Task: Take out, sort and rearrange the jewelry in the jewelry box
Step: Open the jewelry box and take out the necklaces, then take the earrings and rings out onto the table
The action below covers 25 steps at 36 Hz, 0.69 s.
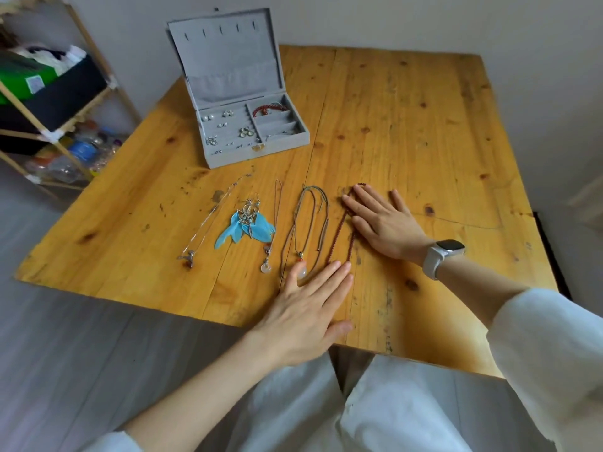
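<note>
Head view: one frame, looking down at a wooden bench [408,125]
Box [251,128]: grey, lid upright, at the far left of the bench; earrings [228,125] sit in its left rows, a red bracelet [269,108] in the back right compartment
Laid out: five pieces in a row on the bench in front of the box, well apart from it
Chain [208,220]: thin silver, leftmost, its pendant toward the near edge
Feathers [244,228]: blue feather earrings with silver tops, just right of the chain
Cord [276,216]: thin, with a pale ring pendant at its near end
Loop [306,220]: green-brown cord necklace, its pale pendant partly under the left thumb
Beads [342,230]: dark red bead strand, rightmost, stretched long between the two hands
Left hand [310,308]: flat, fingers straight, tips touching the near end of the beads
Right hand [381,220]: flat, fingers spread, pressing the far end of the beads; gripping nothing
Watch [442,256]: white strap, dark face, on the right wrist
Shelf [49,93]: wooden rack at left with a green box and bottles
Writing: a small label on the green box, too blurred to read
</note>
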{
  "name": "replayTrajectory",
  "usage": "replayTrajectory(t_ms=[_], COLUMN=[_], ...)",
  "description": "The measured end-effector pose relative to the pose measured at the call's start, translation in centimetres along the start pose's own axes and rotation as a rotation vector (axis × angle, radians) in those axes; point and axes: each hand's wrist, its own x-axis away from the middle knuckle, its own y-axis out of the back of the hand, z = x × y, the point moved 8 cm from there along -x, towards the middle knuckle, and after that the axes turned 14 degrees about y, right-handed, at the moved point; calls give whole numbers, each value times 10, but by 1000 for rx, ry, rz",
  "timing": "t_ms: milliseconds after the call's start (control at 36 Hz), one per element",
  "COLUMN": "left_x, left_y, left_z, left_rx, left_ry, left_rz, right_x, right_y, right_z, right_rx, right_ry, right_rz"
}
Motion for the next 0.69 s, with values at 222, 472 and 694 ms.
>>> replayTrajectory(t_ms=[222, 472, 694], left_x=[-7, -58, -96], left_y=[16, 64, 82], left_z=[7, 111, 258], left_rx=[251, 343, 327], left_ry=[9, 303, 730], left_rz=[-18, -186, -317], right_x=[-6, -70, -164], right_y=[37, 81, 92], right_z=[3, 24, 41], right_rx=[-266, -274, -290], right_ry=[-17, 4, 90], right_rz=[-329, -350, -366])
